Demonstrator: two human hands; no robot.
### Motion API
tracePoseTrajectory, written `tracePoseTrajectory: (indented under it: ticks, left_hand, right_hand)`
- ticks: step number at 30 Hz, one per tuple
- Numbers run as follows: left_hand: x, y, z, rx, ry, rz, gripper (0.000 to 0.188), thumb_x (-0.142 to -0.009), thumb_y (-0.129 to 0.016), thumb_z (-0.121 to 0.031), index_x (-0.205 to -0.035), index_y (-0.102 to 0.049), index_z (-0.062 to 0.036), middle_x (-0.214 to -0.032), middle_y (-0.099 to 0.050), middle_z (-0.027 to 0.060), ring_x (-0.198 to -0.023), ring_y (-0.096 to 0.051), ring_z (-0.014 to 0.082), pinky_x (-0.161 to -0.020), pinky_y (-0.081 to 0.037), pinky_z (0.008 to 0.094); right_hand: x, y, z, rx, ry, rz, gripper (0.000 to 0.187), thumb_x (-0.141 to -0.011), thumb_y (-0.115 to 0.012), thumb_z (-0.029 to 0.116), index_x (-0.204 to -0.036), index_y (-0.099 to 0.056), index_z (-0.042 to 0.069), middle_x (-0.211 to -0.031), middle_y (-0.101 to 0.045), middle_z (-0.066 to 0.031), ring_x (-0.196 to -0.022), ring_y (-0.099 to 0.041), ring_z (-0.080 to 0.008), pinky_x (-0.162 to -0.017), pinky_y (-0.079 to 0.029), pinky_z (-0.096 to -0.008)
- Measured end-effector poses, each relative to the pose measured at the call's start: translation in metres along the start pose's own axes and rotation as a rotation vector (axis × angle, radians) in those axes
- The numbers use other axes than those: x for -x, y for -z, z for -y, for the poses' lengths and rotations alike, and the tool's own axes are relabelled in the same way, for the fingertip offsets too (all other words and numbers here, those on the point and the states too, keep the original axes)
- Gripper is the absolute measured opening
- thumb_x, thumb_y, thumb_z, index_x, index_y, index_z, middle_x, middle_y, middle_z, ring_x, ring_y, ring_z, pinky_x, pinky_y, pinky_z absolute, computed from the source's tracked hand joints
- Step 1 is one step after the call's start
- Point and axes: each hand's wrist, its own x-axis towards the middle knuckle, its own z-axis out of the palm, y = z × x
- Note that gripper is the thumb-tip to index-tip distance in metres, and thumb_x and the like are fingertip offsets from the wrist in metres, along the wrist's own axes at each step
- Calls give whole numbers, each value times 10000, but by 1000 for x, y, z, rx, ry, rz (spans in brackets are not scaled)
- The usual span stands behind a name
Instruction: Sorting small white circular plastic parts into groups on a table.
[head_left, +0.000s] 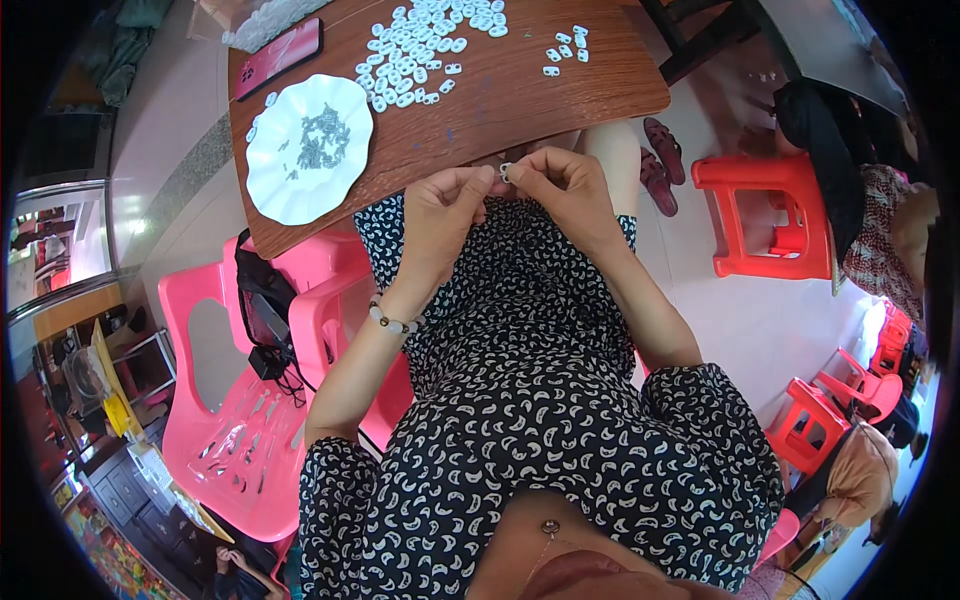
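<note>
Just off the table's near edge, over my lap, my two hands meet fingertip to fingertip. My right hand [574,193] is closed in a pinch on a small white oval plastic piece [505,173] with holes in it. My left hand [441,212] is also closed, its thumb and forefinger pressed together beside that piece; whatever they hold is too small to make out. A white scalloped plate [268,170] sits at the table's left, bearing a scatter of tiny grey metal-looking parts [325,137]. Beyond it spreads a pile of white oval pieces [410,58].
Several more white ovals [567,50] lie apart at the right of the brown wooden table [520,100]. A pink phone [280,58] rests at the far left by a clear bag [268,22]. Pink chair [230,430] with a black bag stands left; red stool [765,215] right, near a seated person.
</note>
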Motion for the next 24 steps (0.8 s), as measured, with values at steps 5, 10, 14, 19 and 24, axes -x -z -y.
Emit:
tracePoseTrajectory:
  ticks: [5, 10, 14, 19, 24]
  left_hand:
    - [0, -3, 2, 21, -18, -8, 240, -928, -649, -195, -952, -701, 38, -840, -712, 60, -610, -506, 32, -552, -411, 172]
    - [-1, -6, 3, 100, -4, -25, 206, -921, -653, -159, -937, -696, 42, -826, -709, 72, -597, -506, 41, -538, -401, 172]
    - [-2, -9, 8, 128, -8, -32, 198, -921, -653, -153, -930, -694, 41, -814, -706, 72, -592, -507, 45, -538, -401, 171]
    - [0, -11, 12, 166, 2, -45, 198, -926, -647, -156, -927, -693, 37, -809, -703, 74, -595, -512, 49, -544, -405, 172]
    - [-1, -11, 10, 155, 32, -55, 216, -934, -638, -169, -936, -694, 40, -821, -704, 80, -603, -514, 52, -551, -410, 175]
  right_hand:
    - [1, 1, 1, 41, 20, 5, 202, -879, -685, 179, -852, -696, -20, -740, -689, -10, -657, -560, -29, -588, -433, -196]
    - [2, -1, 5, 72, 39, -11, 182, -876, -684, 157, -843, -692, -22, -744, -695, -13, -655, -571, -30, -592, -450, -199]
    - [1, 0, 1, 83, 59, -20, 177, -876, -680, 150, -841, -688, -23, -741, -698, -17, -650, -571, -27, -589, -452, -199]
    - [4, 1, 8, 140, 5, 20, 163, -913, -645, 115, -880, -654, -44, -803, -691, -56, -756, -645, -85, -700, -516, -219]
    - [2, 0, 4, 133, 1, 15, 159, -910, -651, 112, -887, -653, -45, -812, -693, -61, -763, -653, -93, -707, -523, -220]
